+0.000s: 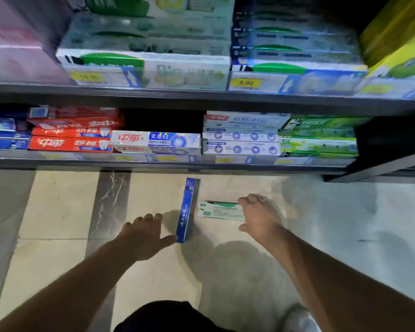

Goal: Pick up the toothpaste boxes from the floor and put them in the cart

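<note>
Two toothpaste boxes are down on the floor (58,207) right in front of the shelving. The blue box (187,209) is stood on its long edge, just beside the thumb of the left hand (144,236), and the thumb tip looks like it's touching the near end. That grip is spread wide with the fingers straight, nothing held yet. The green-and-white box (219,211) lies flat, its right end tucked under the fingers of the right hand (261,219); that grip is loosely open over it, and whether it's actually pinched can't be told from here.

For a clean pickup, the blue box is probably best clamped across its two broad faces so it isn't tipped over, and the flat one hooked up by its far edge.

The cart isn't in view anywhere, so nothing can be said about what's in it. Beyond both grips, the lower shelf (168,164) is stocked with stacked toothpaste cartons, and the upper shelf (153,94) likewise.
</note>
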Demonstrator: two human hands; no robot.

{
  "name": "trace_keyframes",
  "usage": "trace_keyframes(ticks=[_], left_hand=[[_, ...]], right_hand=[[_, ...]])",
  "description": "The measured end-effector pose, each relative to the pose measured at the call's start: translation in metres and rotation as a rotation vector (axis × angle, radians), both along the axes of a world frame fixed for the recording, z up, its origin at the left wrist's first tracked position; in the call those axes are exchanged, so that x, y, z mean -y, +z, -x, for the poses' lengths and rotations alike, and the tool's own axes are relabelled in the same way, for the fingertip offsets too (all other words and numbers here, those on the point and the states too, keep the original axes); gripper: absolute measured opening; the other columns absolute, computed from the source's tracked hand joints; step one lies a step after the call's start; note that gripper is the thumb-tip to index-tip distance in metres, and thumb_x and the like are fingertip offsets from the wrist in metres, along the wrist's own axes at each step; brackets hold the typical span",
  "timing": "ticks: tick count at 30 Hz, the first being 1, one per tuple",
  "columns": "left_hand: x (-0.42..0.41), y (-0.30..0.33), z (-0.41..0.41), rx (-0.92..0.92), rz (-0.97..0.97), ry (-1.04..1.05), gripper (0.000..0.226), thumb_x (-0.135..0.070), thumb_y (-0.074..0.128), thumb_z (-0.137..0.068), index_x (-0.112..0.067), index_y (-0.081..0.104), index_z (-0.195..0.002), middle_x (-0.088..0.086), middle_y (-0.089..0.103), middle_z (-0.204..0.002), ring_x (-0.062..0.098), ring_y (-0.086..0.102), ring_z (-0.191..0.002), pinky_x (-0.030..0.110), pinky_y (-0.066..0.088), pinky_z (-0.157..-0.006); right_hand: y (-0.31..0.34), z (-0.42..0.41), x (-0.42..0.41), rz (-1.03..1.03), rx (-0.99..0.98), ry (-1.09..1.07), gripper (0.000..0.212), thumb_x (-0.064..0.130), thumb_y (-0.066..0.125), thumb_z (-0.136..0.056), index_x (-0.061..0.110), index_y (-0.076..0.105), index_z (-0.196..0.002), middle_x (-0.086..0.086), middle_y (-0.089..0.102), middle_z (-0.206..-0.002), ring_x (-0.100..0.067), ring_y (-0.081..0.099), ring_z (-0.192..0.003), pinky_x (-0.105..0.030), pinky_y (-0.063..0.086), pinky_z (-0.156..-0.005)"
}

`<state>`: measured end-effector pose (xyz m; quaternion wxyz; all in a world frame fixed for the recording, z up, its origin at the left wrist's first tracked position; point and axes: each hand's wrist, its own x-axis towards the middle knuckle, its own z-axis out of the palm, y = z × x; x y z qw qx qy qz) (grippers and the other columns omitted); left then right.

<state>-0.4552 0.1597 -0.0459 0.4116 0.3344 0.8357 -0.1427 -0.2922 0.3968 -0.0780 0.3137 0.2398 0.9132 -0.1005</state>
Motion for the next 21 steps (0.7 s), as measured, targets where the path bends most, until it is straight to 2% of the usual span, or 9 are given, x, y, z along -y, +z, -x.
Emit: trace_keyframes(ticks=[4,9,11,14,17,21], left_hand=[[0.019,-0.003,0.007,0.013,-0.01,0.024,0.08,-0.073,0.039,-0.09,-0.02,0.03,-0.148,0.003,0.049,-0.143,0.024,0.048,-0.131,0.044,0.04,-0.107],[0.025,0.002,0.008,0.022,-0.042,0.041,0.08,-0.072,0.043,-0.09,-0.02,0.029,-0.149,0.003,0.047,-0.144,0.024,0.047,-0.132,0.044,0.039,-0.109],[0.019,-0.001,0.01,0.033,-0.073,0.063,0.08,-0.071,0.046,-0.089,-0.019,0.03,-0.148,0.003,0.048,-0.143,0.024,0.048,-0.131,0.044,0.041,-0.108],[0.0,-0.013,0.011,0.042,-0.153,0.134,0.08,-0.067,0.054,-0.088,-0.016,0.033,-0.146,0.005,0.049,-0.142,0.023,0.051,-0.126,0.041,0.047,-0.102],[-0.029,-0.028,0.007,0.038,-0.224,0.193,0.081,-0.064,0.062,-0.085,-0.013,0.036,-0.143,0.007,0.051,-0.139,0.024,0.054,-0.123,0.039,0.05,-0.097],[-0.058,-0.052,0.0,0.035,-0.204,0.252,0.086,-0.066,0.067,-0.08,-0.009,0.036,-0.137,0.009,0.052,-0.132,0.027,0.057,-0.117,0.04,0.051,-0.096]], right_hand=[[-0.014,0.005,0.004,-0.064,0.051,0.082,0.068,0.038,0.076,-0.079,0.02,0.044,-0.136,-0.004,0.053,-0.131,-0.025,0.048,-0.124,-0.035,0.036,-0.103],[-0.01,0.012,0.001,-0.103,0.033,0.08,0.039,0.021,0.065,-0.087,0.022,0.056,-0.125,-0.001,0.064,-0.119,-0.022,0.061,-0.109,-0.032,0.049,-0.088],[-0.005,0.005,-0.007,0.015,0.051,-0.067,0.042,0.026,0.073,-0.082,0.022,0.06,-0.121,-0.002,0.067,-0.115,-0.022,0.065,-0.102,-0.028,0.051,-0.077],[0.003,-0.012,-0.025,0.322,0.121,-0.274,0.049,0.033,0.087,-0.07,0.012,0.067,-0.11,-0.006,0.072,-0.108,-0.023,0.071,-0.092,-0.022,0.047,-0.064],[0.012,-0.031,-0.035,0.55,0.159,-0.445,0.027,0.025,0.087,-0.073,0.016,0.066,-0.088,-0.003,0.075,-0.092,-0.019,0.075,-0.08,-0.024,0.054,-0.063],[0.018,-0.045,-0.039,0.596,0.122,-0.58,0.027,0.013,0.086,-0.072,0.01,0.067,-0.09,-0.008,0.076,-0.094,-0.023,0.075,-0.079,-0.032,0.06,-0.068]])
